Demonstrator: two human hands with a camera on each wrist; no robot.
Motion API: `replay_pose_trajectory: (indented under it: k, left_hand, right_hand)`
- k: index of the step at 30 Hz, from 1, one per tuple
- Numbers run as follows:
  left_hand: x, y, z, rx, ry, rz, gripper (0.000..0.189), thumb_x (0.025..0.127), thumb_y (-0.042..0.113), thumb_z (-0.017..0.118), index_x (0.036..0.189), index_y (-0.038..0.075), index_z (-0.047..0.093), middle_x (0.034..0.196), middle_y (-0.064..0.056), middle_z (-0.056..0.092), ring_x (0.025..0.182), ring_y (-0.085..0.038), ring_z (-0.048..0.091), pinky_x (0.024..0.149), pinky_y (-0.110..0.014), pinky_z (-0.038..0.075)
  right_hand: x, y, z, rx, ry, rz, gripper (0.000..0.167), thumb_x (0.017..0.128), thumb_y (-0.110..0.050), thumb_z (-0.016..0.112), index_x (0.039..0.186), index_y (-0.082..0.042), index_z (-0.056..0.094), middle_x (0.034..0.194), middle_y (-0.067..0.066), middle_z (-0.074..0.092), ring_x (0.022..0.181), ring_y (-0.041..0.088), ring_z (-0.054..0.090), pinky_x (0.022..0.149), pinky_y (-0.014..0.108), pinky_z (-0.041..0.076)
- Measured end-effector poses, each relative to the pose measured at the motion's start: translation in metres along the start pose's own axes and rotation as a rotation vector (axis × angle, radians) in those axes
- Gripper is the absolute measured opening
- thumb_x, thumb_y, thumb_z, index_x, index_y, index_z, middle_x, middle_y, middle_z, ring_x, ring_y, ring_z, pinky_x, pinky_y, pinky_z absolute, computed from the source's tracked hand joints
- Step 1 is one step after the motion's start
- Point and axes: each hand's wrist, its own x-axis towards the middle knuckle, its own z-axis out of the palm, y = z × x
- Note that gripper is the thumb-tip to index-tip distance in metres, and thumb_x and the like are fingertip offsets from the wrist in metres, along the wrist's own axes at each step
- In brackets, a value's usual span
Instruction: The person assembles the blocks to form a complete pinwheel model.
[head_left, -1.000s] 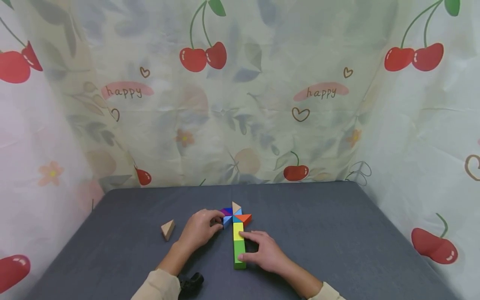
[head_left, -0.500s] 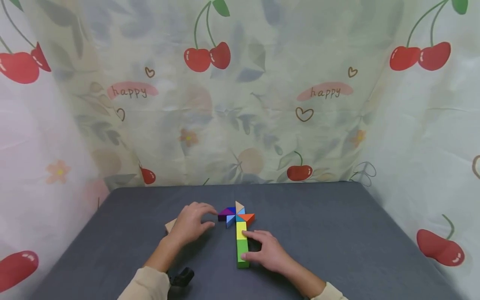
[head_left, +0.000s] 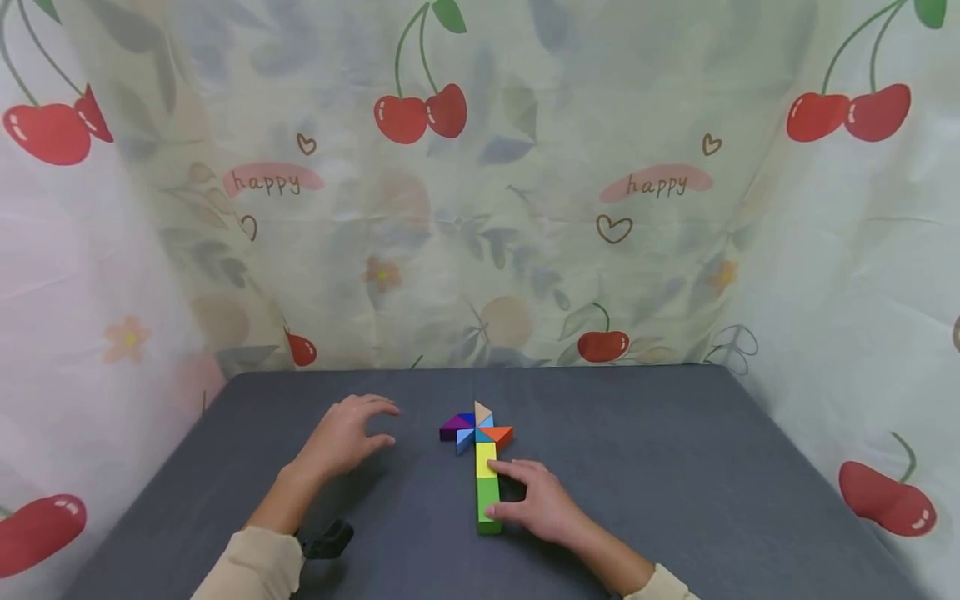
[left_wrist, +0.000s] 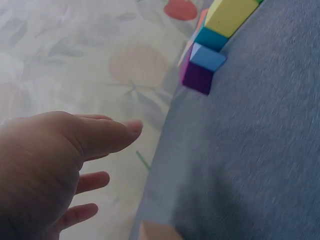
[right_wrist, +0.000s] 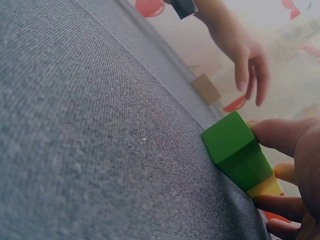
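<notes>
My left hand (head_left: 343, 437) is raised over the left of the table, fingers spread and holding nothing. A natural wood triangular block (right_wrist: 206, 89) lies under and beyond it, hidden by the hand in the head view. Resting on a row of blocks is my right hand (head_left: 543, 506). Its thumb touches the green block (head_left: 488, 500) and its index finger touches the yellow block (head_left: 486, 459). Beyond the yellow block, small triangular blocks form a pinwheel: purple (head_left: 453, 425), light blue (head_left: 464, 438), orange (head_left: 498, 435) and a wood-coloured one (head_left: 482, 413), among others.
A dark grey cloth covers the table (head_left: 637, 450). Behind and beside it hangs a pale curtain (head_left: 480, 208) printed with cherries and leaves. A black strap mount (head_left: 327, 540) sits at the left wrist.
My left hand has let go at the pinwheel's left side and moved left, now above the loose wood triangle. My right hand stays on the green and yellow blocks. The head view has shifted slightly.
</notes>
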Motion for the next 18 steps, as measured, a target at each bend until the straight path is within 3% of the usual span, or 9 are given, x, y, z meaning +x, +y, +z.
replay_pose_trajectory:
  k: [13,18]
  left_hand:
    - [-0.015,-0.028,-0.016,-0.049,-0.176,-0.063,0.054,0.079,0.026,0.082,0.128,0.013,0.064,0.133,-0.011,0.057,0.124,-0.039,0.047,0.1,-0.061,0.033]
    - [-0.022,-0.039,-0.017,-0.08,-0.206,-0.065,0.057,0.078,0.025,0.083,0.129,0.011,0.063,0.131,-0.013,0.057,0.123,-0.038,0.049,0.098,-0.059,0.037]
  right_hand:
    - [0.002,0.001,0.0,-0.008,-0.012,0.015,0.065,0.078,-0.044,0.08,0.135,-0.019,0.06,0.133,0.011,0.054,0.126,0.036,0.042,0.099,0.06,0.036]
    - [0.002,0.001,0.0,-0.002,-0.019,0.033,0.066,0.078,-0.045,0.08,0.135,-0.02,0.06,0.134,0.011,0.054,0.127,0.036,0.041,0.099,0.061,0.035]
